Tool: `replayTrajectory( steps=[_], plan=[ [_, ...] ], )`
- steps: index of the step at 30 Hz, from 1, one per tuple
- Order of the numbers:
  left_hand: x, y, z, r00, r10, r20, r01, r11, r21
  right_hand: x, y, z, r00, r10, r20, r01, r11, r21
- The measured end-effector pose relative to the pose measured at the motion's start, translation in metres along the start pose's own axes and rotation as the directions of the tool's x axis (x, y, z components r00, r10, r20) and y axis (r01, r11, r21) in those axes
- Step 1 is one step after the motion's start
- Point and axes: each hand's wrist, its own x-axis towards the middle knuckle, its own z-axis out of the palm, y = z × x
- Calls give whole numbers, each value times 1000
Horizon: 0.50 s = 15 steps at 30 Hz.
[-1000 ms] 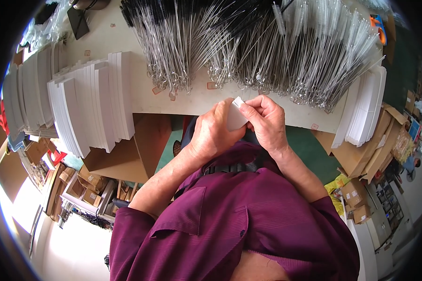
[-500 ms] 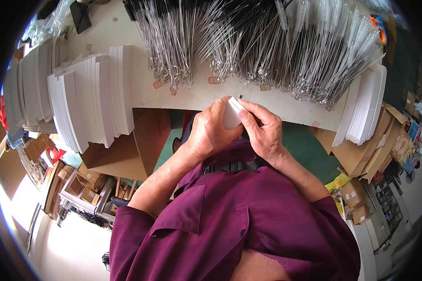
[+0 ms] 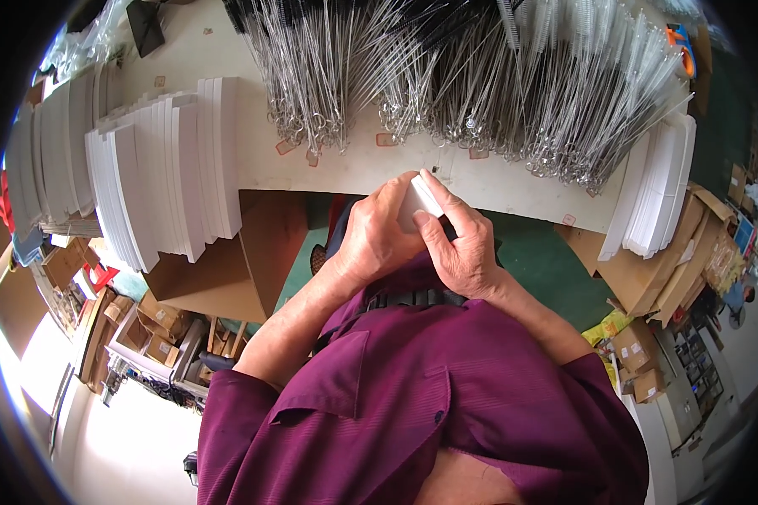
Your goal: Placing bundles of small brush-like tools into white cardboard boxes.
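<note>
Between my two hands, at the near edge of the table, is a small white box (image 3: 419, 200), narrow end pointing up and away. My left hand (image 3: 377, 227) wraps round its left side, so much of the box is hidden. My right hand (image 3: 463, 248) pinches its right side, with the thumb on the near face and the forefinger along the top end. Beyond my hands lie bunches of thin wire brushes (image 3: 480, 109) with looped metal ends and black or clear bristles.
Rows of flat white cartons (image 3: 164, 168) stand at the table's left, with another stack (image 3: 657, 189) at its right end. An open cardboard box (image 3: 219, 273) sits below the left edge. Orange-and-blue scissors or a tool handle (image 3: 682, 52) lies far right.
My right thumb and fingers have shifted left and closed further over the box's end. The box has turned slightly, and my left hand has barely moved.
</note>
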Motion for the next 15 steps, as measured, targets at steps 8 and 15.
replayTrajectory(
  steps=[8, 15],
  plan=[
    [-5, -3, 2, 999, -35, -13, 35, 999, -6, 1, 1, 0, 998, -56, 34, 56, 998, -25],
    [8, 2, 0, 992, -123, 19, 124, 991, -58, 12, 2, -2, 986, 165, 40, -168, 978, 120]
  ],
)
